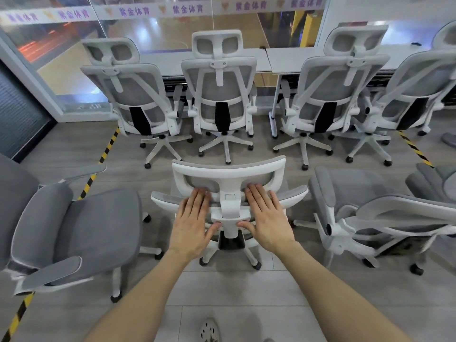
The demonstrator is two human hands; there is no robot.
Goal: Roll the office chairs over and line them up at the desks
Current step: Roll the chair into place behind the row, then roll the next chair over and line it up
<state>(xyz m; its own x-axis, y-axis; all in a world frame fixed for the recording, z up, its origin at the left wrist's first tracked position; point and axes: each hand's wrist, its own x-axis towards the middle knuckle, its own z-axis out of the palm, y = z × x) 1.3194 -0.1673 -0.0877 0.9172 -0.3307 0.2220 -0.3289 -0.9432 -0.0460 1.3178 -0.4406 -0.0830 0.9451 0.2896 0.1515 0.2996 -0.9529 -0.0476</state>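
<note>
A white-framed grey mesh office chair (228, 172) stands right in front of me, its back towards me. My left hand (195, 223) lies flat on the top of its backrest left of the white headrest post. My right hand (265, 218) lies flat on the right side, thumb against the post. Both hands have their fingers spread and press on the frame rather than wrap it. Ahead, several matching chairs (219, 95) stand in a row, pushed up to the white desks (286, 58) along the glass wall.
A grey chair (81, 230) stands close on my left, facing sideways. Another chair (377, 213) sits close on my right, with one more behind it. Yellow-black tape (98, 164) marks the floor on both sides. My shoe (209, 330) shows at the bottom.
</note>
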